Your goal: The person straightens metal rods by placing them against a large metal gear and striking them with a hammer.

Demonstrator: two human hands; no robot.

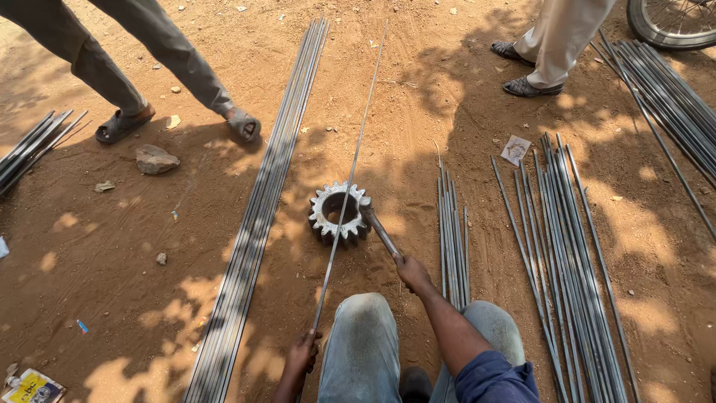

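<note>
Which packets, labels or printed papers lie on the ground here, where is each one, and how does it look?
Yellow printed packet: bottom left corner, on the dirt; flat, yellow, white and dark.
Small pale printed paper: beside the right rod bundle's far ends; squarish, whitish with a grey picture.
Tiny blue scrap: lower left, on the dirt.

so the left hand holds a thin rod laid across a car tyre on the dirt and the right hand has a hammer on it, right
Not quite: it is no car tyre. The head view shows the thin rod lying across a toothed metal gear on the dirt. The rest holds: the left hand grips the rod's near end, and the right hand holds a hammer with its head at the gear.
</note>
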